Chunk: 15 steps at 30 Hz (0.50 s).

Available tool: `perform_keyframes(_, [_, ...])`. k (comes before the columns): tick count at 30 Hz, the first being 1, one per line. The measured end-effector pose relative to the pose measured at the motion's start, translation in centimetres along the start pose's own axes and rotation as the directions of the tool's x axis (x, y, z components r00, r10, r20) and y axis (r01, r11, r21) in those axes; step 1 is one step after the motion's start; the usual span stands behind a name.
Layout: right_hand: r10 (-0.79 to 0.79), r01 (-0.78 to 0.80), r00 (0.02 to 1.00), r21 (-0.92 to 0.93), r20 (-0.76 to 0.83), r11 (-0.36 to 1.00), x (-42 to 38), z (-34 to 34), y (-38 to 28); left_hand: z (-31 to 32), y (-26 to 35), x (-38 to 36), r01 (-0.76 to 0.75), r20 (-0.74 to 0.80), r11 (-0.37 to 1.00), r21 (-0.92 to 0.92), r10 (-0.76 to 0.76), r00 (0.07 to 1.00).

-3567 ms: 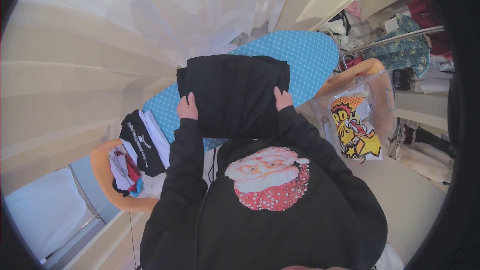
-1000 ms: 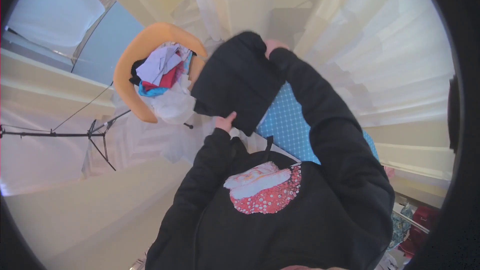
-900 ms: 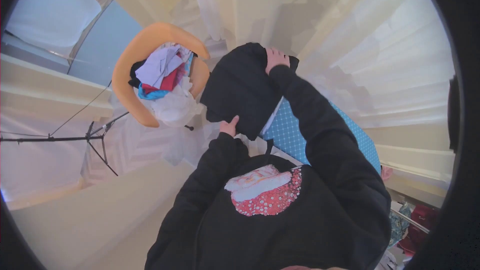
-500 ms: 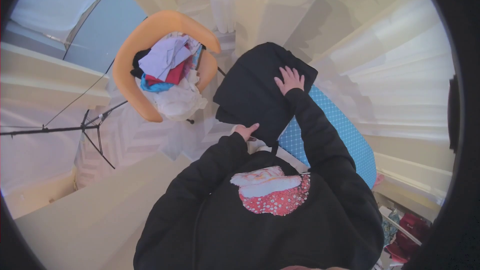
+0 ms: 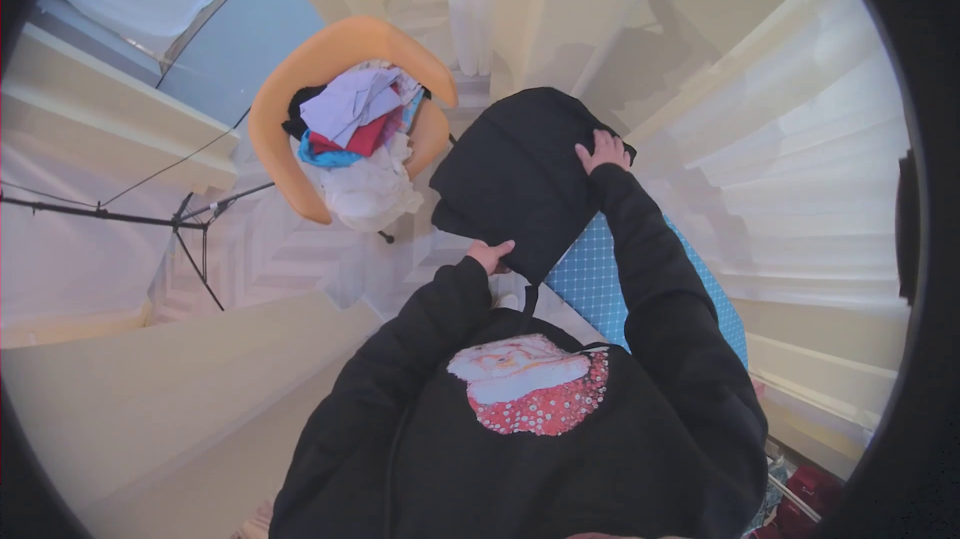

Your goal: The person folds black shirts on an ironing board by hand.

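Note:
A folded black garment (image 5: 520, 174) lies over the far end of a blue ironing board (image 5: 590, 269) with a white grid pattern. At its near left edge my left hand (image 5: 492, 256) pinches the cloth, thumb on top and fingers underneath. My right hand (image 5: 605, 152) rests on the garment's far right corner, its fingers somewhat spread over the cloth. A dark strap or strip of cloth hangs from the near end of the garment, towards my body.
An orange chair (image 5: 278, 139) on the left holds a pile of clothes (image 5: 350, 109) in lilac, red, blue and white. Left of it stands a black metal frame (image 5: 190, 219). White curtains (image 5: 800, 169) hang at the right. Dark red items (image 5: 815, 489) lie at the lower right.
My right hand has moved right to the garment's corner, and the garment's outline has shifted slightly. My left hand keeps its hold on the near edge. The view has turned a little.

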State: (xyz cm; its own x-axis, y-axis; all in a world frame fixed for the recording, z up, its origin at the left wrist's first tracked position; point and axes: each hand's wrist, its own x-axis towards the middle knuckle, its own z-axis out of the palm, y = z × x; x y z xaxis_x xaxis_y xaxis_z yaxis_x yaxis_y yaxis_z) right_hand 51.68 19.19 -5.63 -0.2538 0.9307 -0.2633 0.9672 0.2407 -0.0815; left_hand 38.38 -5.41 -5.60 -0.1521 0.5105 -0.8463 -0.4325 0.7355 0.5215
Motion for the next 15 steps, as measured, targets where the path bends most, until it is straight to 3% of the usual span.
perform_keyframes(2, [-0.027,0.026,0.997,-0.021,-0.07,0.999,0.8,-1.9,-1.3,0.3,0.3,-0.7,-0.002,-0.008,1.0,0.003,0.002,1.0])
perform_keyframes(8, [-0.517,0.524,0.84,-0.004,-0.164,0.852,2.5,-2.5,-6.8,1.0,0.6,-1.8,0.01,-0.044,0.998,0.067,-0.007,0.999])
perform_keyframes(10, [-0.339,0.336,0.94,0.074,0.029,0.939,4.8,0.0,-5.7,0.8,-1.2,-0.2,-0.01,-0.066,0.993,0.114,0.018,0.998])
perform_keyframes(13, [-0.121,0.077,0.969,0.202,0.217,0.976,6.2,0.5,-4.2,0.3,-2.4,0.7,0.017,-0.097,0.992,0.124,-0.005,0.995])
perform_keyframes(15, [-0.08,0.047,0.973,0.153,0.218,0.987,6.0,0.4,-4.5,-0.2,-2.7,0.3,0.002,-0.102,0.996,0.085,0.006,0.995])
